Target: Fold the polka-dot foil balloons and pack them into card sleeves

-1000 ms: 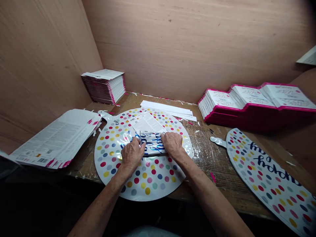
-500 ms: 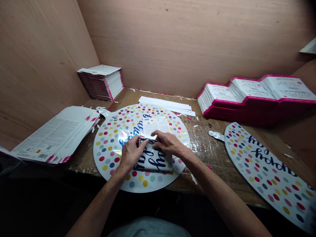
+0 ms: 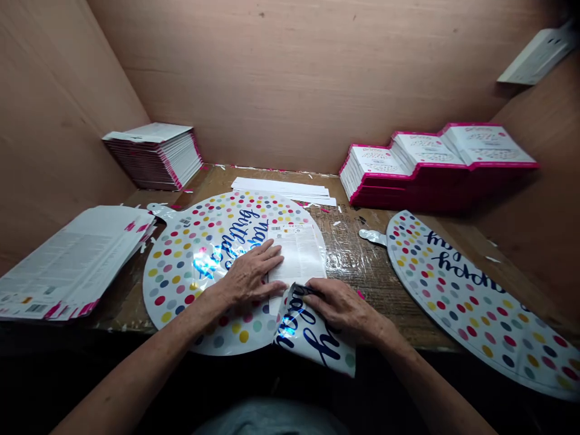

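A round white foil balloon (image 3: pixel 181 278) with coloured dots and blue "happy birthday" lettering lies flat in front of me, its neck at upper left. On its right part rests a white printed card (image 3: pixel 296 251). My left hand (image 3: pixel 249 272) is open, its fingers lying across the card's left edge and the balloon. My right hand (image 3: pixel 342 305) is closed on the edge of a folded foil balloon (image 3: pixel 312 338) with blue lettering. That folded balloon covers the lower end of the card and hangs over the table's front edge.
Another dotted balloon (image 3: pixel 475 308) lies folded in half on the right. Flat printed cartons (image 3: pixel 77 260) are stacked at left, with more packs (image 3: pixel 154 154) behind. Pink-edged packs (image 3: pixel 421 169) stand at back right. White paper strips (image 3: pixel 281 190) and scraps lie on the brown table (image 3: pixel 362 266).
My right hand has moved right and towards me with the folded balloon, which now uncovers most of the card. My left hand has opened and flattened over the card's edge. The view has shifted rightward.
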`<state>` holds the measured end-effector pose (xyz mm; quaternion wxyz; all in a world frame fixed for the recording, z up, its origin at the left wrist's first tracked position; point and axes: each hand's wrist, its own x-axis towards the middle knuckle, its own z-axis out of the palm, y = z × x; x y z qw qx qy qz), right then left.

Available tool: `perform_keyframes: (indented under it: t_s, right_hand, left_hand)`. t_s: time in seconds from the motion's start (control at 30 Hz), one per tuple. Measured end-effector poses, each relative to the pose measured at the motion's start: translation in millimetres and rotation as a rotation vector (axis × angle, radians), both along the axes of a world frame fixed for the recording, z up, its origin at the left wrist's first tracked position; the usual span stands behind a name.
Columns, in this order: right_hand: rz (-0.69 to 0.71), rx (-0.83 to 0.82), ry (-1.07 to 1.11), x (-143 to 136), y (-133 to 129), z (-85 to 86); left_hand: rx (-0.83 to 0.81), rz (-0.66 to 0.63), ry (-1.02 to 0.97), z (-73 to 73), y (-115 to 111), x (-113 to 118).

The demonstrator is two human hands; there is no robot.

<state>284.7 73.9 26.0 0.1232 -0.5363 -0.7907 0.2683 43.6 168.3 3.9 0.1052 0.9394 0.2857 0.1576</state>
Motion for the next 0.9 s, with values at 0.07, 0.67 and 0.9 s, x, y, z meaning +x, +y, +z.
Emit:
perform_keyframes:
  t_s: [0.07, 0.67, 0.9]
  right_hand:
    - [-0.055, -0.003, 0.007, 8, -2, -1.0]
    - [-0.288, 0.241, 0.044, 8, 8, -19.3]
    - [-0.423, 0.23, -0.018, 5, 21, -27.2]
  left_hand:
    - [0.014, 0.007, 0.049, 1.8, -6, 7]
    - [0.11, 0.052, 0.456, 15.8, -26, 48]
    - [0.215, 0.129, 0.405, 26.3, -33, 47]
